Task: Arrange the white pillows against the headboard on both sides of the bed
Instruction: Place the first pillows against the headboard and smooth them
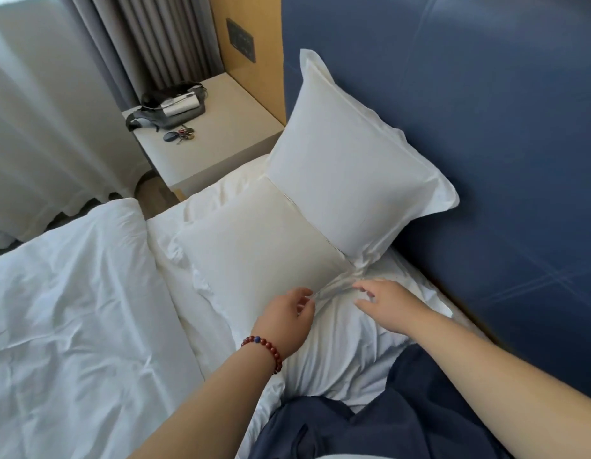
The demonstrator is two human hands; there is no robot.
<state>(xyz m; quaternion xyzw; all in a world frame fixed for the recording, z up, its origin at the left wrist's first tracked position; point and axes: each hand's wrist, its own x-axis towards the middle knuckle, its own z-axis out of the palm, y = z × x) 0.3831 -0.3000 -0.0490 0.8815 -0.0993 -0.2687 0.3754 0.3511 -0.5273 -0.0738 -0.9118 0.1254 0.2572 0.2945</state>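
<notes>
One white pillow (pixel 350 164) leans upright against the blue headboard (pixel 486 127). A second white pillow (pixel 264 240) lies flat on the sheet in front of it, its far edge touching the upright one. My left hand (pixel 287 319), with a red bead bracelet on the wrist, sits at the flat pillow's near corner, fingers curled and pinching the flange fabric. My right hand (pixel 386 303) hovers just right of that corner over the rumpled white sheet (pixel 347 352), fingers spread and relaxed, holding nothing.
A white duvet (pixel 72 309) covers the bed to the left. A beige nightstand (pixel 221 137) beyond the pillows carries a grey bag (pixel 168 107) and keys (pixel 179 134). Curtains hang at the far left. Dark blue cloth (pixel 370 422) lies at the bottom.
</notes>
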